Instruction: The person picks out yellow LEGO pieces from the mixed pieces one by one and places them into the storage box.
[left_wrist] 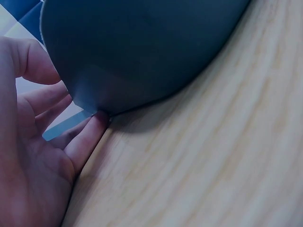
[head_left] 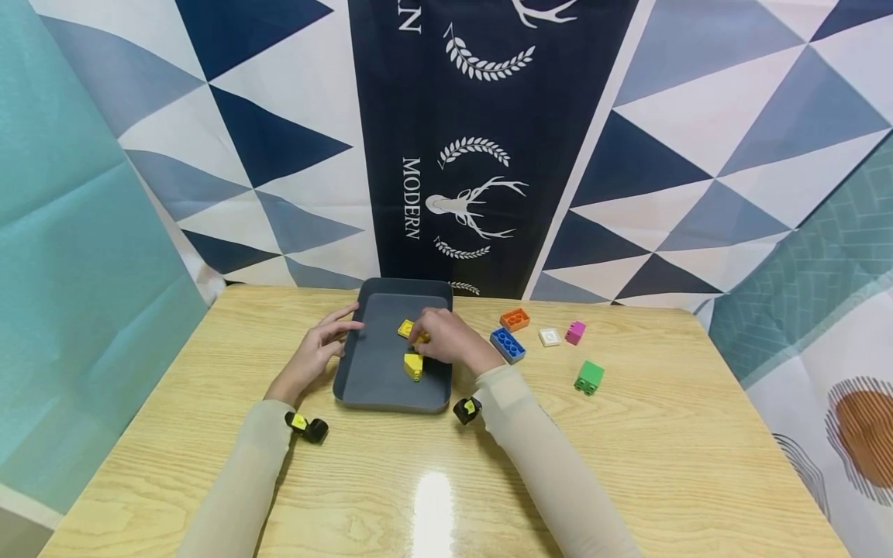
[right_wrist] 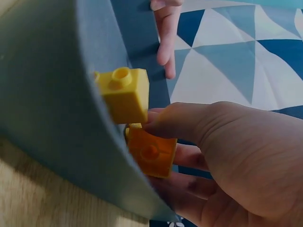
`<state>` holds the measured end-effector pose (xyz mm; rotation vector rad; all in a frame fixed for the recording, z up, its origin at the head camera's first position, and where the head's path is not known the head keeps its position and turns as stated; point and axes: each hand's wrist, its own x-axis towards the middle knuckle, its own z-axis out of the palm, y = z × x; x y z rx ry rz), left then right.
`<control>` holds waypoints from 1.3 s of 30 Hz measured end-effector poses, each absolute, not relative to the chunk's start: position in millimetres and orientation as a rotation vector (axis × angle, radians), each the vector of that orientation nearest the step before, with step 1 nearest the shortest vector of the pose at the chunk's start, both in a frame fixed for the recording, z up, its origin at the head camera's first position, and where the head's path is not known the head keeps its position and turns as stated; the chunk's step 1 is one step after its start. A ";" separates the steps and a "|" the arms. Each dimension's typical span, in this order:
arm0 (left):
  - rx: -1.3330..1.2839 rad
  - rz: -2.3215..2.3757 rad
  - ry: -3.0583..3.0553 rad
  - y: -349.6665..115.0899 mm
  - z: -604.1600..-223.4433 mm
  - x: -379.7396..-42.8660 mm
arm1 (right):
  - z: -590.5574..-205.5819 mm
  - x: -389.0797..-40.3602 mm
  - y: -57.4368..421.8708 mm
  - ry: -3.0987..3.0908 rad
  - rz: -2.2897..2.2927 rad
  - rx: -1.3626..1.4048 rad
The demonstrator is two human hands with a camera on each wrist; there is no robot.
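Note:
A dark grey tray [head_left: 377, 387] lies on the table, its wall filling much of both wrist views. My left hand [head_left: 322, 349] touches the tray's left side, with fairly straight fingers reaching over the rim; one fingertip [left_wrist: 100, 120] is low by the tray's base in the left wrist view. Inside the tray, my right hand [head_left: 446, 337] pinches an orange-yellow toy brick [right_wrist: 151, 151] between thumb and fingers. Close by the thumb is a yellow brick [right_wrist: 125, 97] with a round stud, seen as a sloped yellow brick [head_left: 414, 365] from above. A flat yellow piece [head_left: 405, 328] lies beyond the fingertips.
Right of the tray are an orange brick [head_left: 515, 319], a blue brick [head_left: 507, 346], a white square piece [head_left: 549, 337], a magenta brick [head_left: 575, 332] and a green brick [head_left: 589, 377]. A patterned cloth [head_left: 307, 170] hangs behind the wooden table [head_left: 209, 372].

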<state>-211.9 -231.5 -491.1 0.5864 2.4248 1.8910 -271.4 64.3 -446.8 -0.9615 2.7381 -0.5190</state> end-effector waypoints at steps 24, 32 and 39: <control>0.584 1.874 2.432 -230.7 -490.0 -211.2 | -494.7 -300.1 69.4 2.748 -0.435 -1.029; 0.582 1.877 2.427 -231.4 -491.0 -211.7 | -482.5 -288.1 63.4 2.739 -0.370 -0.978; 0.570 1.889 2.415 -231.8 -491.7 -211.4 | -497.1 -299.2 63.2 2.721 -0.392 -0.977</control>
